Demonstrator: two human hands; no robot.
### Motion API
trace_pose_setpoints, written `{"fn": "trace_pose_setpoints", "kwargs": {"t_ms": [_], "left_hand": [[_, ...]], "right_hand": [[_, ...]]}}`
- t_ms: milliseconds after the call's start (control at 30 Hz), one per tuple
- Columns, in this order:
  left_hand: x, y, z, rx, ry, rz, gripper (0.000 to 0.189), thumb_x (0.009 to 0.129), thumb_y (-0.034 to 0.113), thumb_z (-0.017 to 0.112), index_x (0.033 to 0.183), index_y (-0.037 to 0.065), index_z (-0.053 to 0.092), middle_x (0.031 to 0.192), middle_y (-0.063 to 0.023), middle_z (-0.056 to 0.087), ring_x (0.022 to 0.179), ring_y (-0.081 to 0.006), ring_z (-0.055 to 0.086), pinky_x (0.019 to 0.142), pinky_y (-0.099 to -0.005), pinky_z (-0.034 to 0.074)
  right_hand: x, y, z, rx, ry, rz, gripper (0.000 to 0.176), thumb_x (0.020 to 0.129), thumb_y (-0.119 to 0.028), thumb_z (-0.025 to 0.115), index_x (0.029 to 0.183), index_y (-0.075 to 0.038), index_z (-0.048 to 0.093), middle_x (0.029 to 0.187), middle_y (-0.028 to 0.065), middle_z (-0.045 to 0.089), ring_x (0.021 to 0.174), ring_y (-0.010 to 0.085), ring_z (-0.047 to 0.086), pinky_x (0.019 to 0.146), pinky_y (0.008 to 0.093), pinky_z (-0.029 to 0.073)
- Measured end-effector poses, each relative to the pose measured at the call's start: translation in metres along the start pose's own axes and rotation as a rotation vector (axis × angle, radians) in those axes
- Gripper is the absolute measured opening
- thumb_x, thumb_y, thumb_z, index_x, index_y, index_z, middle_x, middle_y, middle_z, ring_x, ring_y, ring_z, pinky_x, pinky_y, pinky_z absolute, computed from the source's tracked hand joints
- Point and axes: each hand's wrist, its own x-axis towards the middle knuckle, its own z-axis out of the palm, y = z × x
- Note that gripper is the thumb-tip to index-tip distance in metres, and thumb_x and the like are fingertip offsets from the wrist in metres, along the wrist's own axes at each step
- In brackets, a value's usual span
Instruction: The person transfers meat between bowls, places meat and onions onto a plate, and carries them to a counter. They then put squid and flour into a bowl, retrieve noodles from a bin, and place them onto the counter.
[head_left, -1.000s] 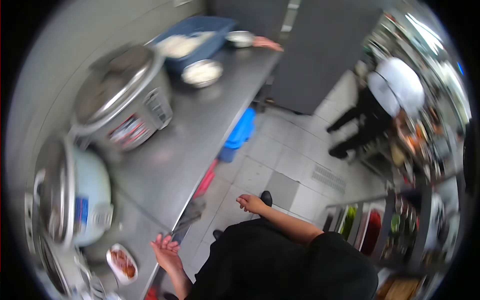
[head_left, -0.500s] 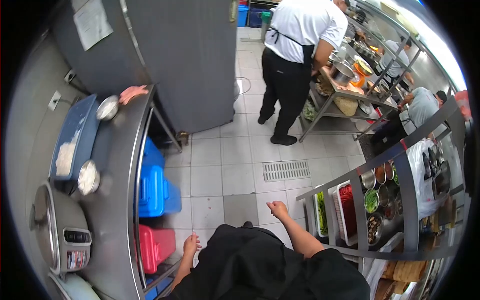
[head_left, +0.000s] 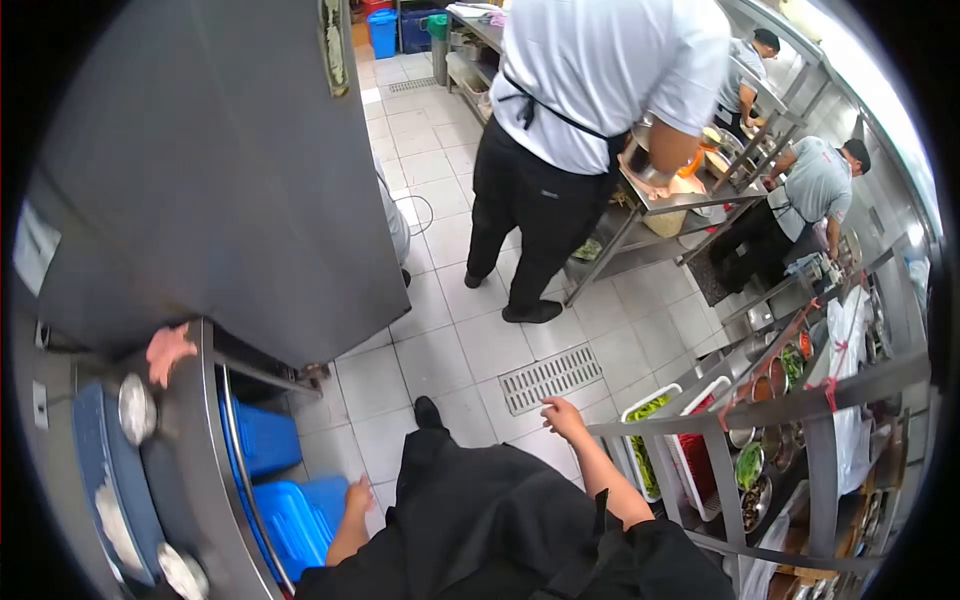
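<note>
The right hand (head_left: pixel 563 416), at lower centre of the frame, is loosely curled and holds nothing; the metal rack (head_left: pixel 770 405) begins just to its right, its rail running rightward. The left hand (head_left: pixel 358 495), lower left, is relaxed and empty, beside the blue bin (head_left: pixel 290 515)

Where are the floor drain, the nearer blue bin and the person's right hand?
floor drain (head_left: pixel 550 377): head view, middle of the grate.
nearer blue bin (head_left: pixel 290 515): head view, on its top.
right hand (head_left: pixel 562 415): head view, back of the hand.
</note>
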Motion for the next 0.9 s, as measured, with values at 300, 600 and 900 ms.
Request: {"fn": "trace_pose_setpoints", "kwargs": {"t_ms": [300, 600, 900], "left_hand": [[0.201, 0.427, -0.067, 0.421, -0.112, 0.65, 0.042, 0.087, 0.042, 0.049, 0.105, 0.006, 0.061, 0.104, -0.0185, 0.063, 0.098, -0.0351, 0.059, 0.083, -0.0454, 0.045], [0.33, 0.667, -0.026, 0.797, -0.197, 0.655, 0.042, 0.085, 0.039, 0.052, 0.106, 0.004, 0.062, 0.107, -0.0176, 0.063, 0.101, -0.0338, 0.059, 0.087, -0.0429, 0.046], [0.438, 0.784, -0.033, 0.946, -0.273, 0.496, 0.036, 0.082, 0.028, 0.052, 0.105, 0.004, 0.065, 0.114, -0.018, 0.06, 0.106, -0.0323, 0.058, 0.089, -0.0411, 0.047]], "right_hand": [[0.085, -0.215, -0.019, 0.22, 0.154, -0.269, 0.028, 0.088, -0.014, 0.053, 0.114, -0.004, 0.058, 0.088, 0.0067, 0.066, 0.075, 0.0123, 0.063, 0.064, 0.0249, 0.049], [0.187, -0.393, -0.084, 0.363, 0.193, -0.631, 0.02, 0.09, -0.006, 0.053, 0.107, 0.002, 0.06, 0.094, 0.0089, 0.061, 0.085, 0.0149, 0.063, 0.073, 0.0258, 0.051], [0.288, -0.487, -0.151, 0.317, 0.306, -0.77, 0.018, 0.089, -0.002, 0.053, 0.105, 0.002, 0.06, 0.09, 0.0084, 0.061, 0.072, 0.011, 0.059, 0.059, 0.0221, 0.046]]}}
